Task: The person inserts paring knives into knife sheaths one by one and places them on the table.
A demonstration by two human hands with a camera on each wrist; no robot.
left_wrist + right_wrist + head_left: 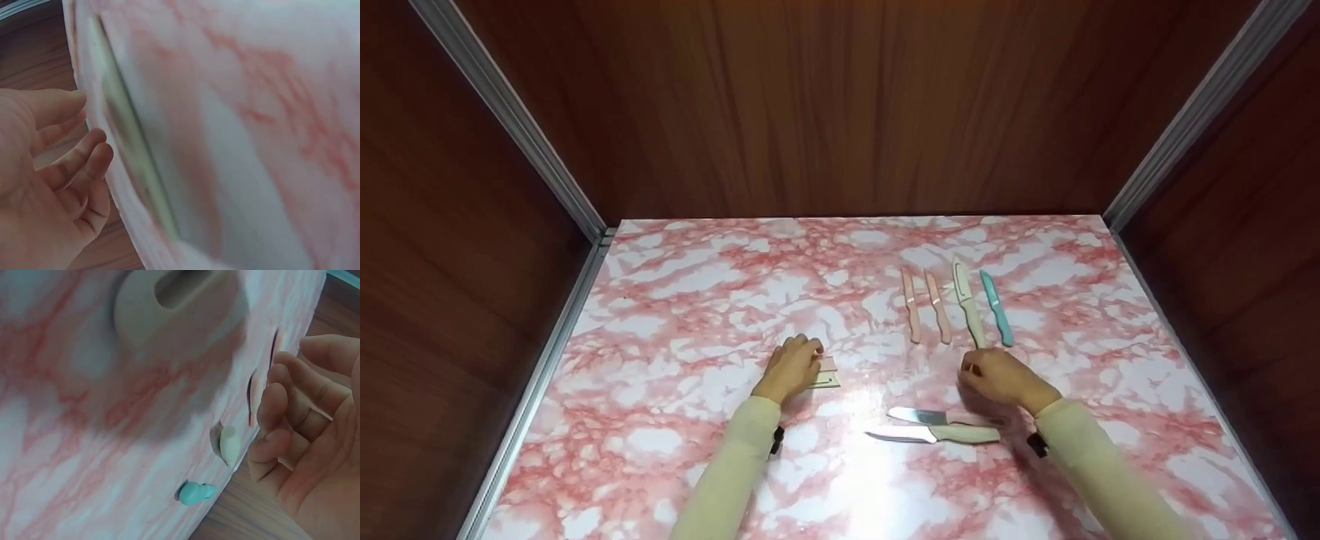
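Note:
Loosely bent, the fingers of the left hand point(791, 369) point(56, 174) hold nothing visible; beside them lie a small pink piece point(828, 364) and a cream piece point(826, 380) point(132, 129). The right hand point(1006, 379) point(315, 433), also empty with relaxed fingers, hovers by the handle end of a cream knife point(971, 315) point(229, 445). Below it in the head view lie two bare-bladed knives, one cream-handled point(964, 433), the other point(919, 415) with its handle partly unclear. A pale handle with a hole point(135, 318) shows large in the right wrist view.
Two pink knives point(913, 311) point(938, 309) lie left of the cream one, and a teal knife point(997, 311) point(194, 493) lies right of it. Brown panels point(840, 105) stand behind and at both sides of the red-and-white marbled table point(660, 337).

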